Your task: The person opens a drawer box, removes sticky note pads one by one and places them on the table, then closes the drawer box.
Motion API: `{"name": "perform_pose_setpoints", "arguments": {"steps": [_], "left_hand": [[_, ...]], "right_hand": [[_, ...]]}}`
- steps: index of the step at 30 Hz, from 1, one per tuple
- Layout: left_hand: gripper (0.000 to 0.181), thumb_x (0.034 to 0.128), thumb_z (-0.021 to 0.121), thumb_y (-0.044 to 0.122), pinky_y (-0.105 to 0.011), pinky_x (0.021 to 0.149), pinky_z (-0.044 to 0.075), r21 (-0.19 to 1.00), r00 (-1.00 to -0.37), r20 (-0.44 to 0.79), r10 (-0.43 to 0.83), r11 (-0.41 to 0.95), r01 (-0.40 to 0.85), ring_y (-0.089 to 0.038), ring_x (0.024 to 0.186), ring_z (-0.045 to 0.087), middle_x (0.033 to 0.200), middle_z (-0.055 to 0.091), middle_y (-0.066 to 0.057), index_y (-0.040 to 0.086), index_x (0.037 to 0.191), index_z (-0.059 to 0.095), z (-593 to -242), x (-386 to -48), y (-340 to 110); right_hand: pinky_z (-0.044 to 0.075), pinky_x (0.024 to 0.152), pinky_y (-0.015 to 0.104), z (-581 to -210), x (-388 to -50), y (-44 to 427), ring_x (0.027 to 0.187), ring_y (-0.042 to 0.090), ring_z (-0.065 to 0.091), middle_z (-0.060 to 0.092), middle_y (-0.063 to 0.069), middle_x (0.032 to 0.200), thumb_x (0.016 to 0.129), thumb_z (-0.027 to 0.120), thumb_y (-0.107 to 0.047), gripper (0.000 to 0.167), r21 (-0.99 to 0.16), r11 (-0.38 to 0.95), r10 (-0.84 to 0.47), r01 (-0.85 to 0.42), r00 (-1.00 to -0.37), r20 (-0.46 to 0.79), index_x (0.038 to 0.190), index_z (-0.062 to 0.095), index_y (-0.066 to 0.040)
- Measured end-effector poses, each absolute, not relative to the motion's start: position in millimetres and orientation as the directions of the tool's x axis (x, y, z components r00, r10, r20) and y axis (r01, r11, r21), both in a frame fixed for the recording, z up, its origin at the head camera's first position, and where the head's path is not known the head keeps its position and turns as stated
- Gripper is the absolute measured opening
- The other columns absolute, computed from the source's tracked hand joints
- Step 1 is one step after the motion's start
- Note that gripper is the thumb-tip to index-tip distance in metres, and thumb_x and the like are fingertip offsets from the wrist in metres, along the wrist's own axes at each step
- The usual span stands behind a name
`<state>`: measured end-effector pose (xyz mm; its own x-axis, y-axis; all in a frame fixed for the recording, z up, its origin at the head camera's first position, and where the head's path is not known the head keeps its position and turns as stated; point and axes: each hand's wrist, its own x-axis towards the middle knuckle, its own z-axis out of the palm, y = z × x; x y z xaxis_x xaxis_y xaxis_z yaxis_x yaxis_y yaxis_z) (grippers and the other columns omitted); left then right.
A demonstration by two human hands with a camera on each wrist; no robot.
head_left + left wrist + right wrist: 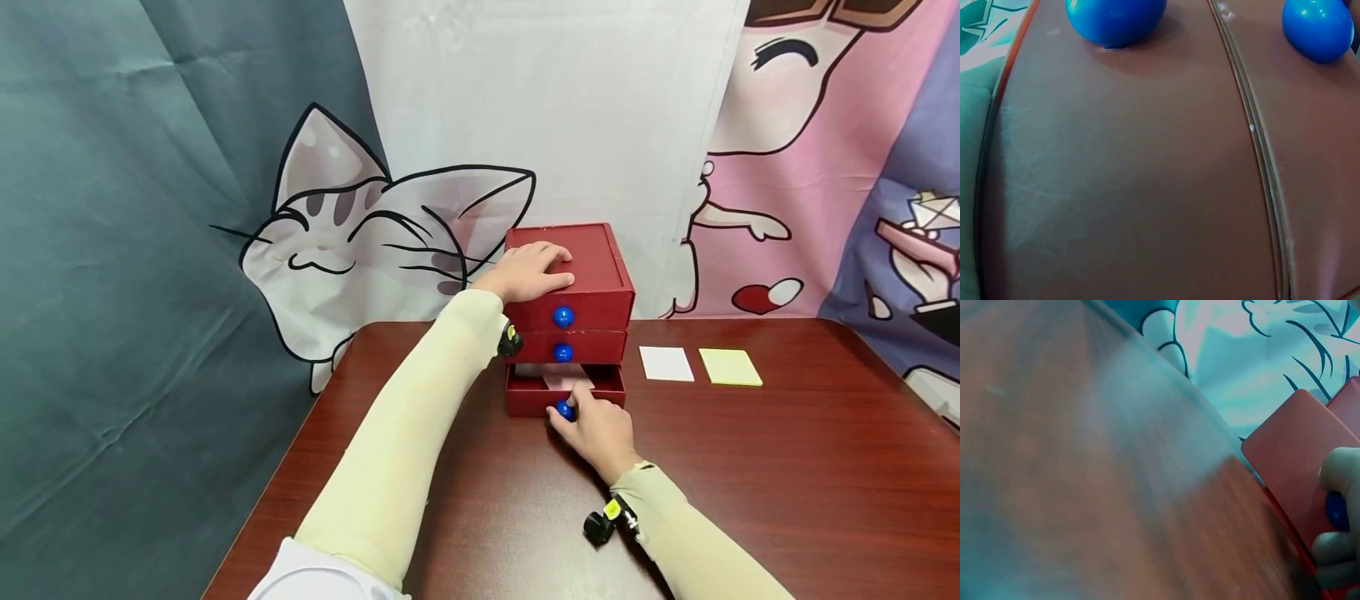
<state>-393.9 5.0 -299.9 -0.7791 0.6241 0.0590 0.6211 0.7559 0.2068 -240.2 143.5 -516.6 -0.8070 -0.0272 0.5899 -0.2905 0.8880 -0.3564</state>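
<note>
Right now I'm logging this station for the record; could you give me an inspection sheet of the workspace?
Surface: glossy brown table
Job's things: red drawer box; bottom drawer open, pale sheet inside
Clutter: white square and yellow square, both flat, right of the box
Hands: left hand rests on the box top; right hand holds the bottom drawer's blue knob
Cables: nothing seen
Surroundings: cartoon-printed cloth hanging behind the table

The head view is bright; the left wrist view dimmer, a knob (1319,30) glinting at two o'clock; the right blurs the table (1054,456) toward nine.
</note>
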Motion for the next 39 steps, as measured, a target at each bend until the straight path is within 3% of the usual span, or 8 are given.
{"name": "perform_pose_setpoints", "arguments": {"steps": [20,32,35,39], "left_hand": [[0.049,0.1021,0.048,0.054,-0.042,0.119,0.020,0.207,-0.776,0.072,0.627,0.751,0.626,-0.018,0.143,0.033,0.152,0.042,0.003,0.028,0.143,0.047,-300,-394,5],[0.050,0.1016,0.048,0.054,-0.042,0.120,0.019,0.217,-0.777,0.071,0.626,0.750,0.625,-0.018,0.144,0.032,0.153,0.041,0.003,0.028,0.144,0.047,-301,-395,3],[0.050,0.1014,0.048,0.055,-0.041,0.120,0.020,0.214,-0.776,0.073,0.626,0.750,0.626,-0.017,0.143,0.033,0.153,0.041,0.003,0.028,0.144,0.047,-302,-395,3],[0.050,0.1013,0.049,0.055,-0.041,0.119,0.021,0.223,-0.774,0.081,0.628,0.746,0.628,-0.018,0.143,0.033,0.153,0.042,0.003,0.028,0.144,0.048,-302,-396,3]], "right_hand": [[0.031,0.037,0.033,-513,-207,145,0.039,0.016,0.046,0.049,-0.004,0.049,0.077,0.085,-0.041,0.039,-0.350,0.887,-0.045,-0.301,-0.811,0.583,0.082,0.054,-0.019],[0.029,0.037,0.031,-511,-196,144,0.038,0.013,0.042,0.042,-0.009,0.047,0.076,0.086,-0.044,0.044,-0.310,0.898,-0.078,-0.312,-0.807,0.586,0.083,0.052,-0.019],[0.027,0.037,0.029,-509,-197,145,0.037,0.010,0.039,0.041,-0.010,0.046,0.081,0.080,-0.048,0.040,-0.275,0.900,-0.095,-0.339,-0.767,0.635,0.082,0.052,-0.019],[0.025,0.035,0.029,-504,-201,146,0.035,0.013,0.039,0.043,-0.009,0.045,0.092,0.059,-0.055,0.040,-0.182,0.897,-0.121,-0.404,-0.618,0.776,0.079,0.054,-0.017]]}}
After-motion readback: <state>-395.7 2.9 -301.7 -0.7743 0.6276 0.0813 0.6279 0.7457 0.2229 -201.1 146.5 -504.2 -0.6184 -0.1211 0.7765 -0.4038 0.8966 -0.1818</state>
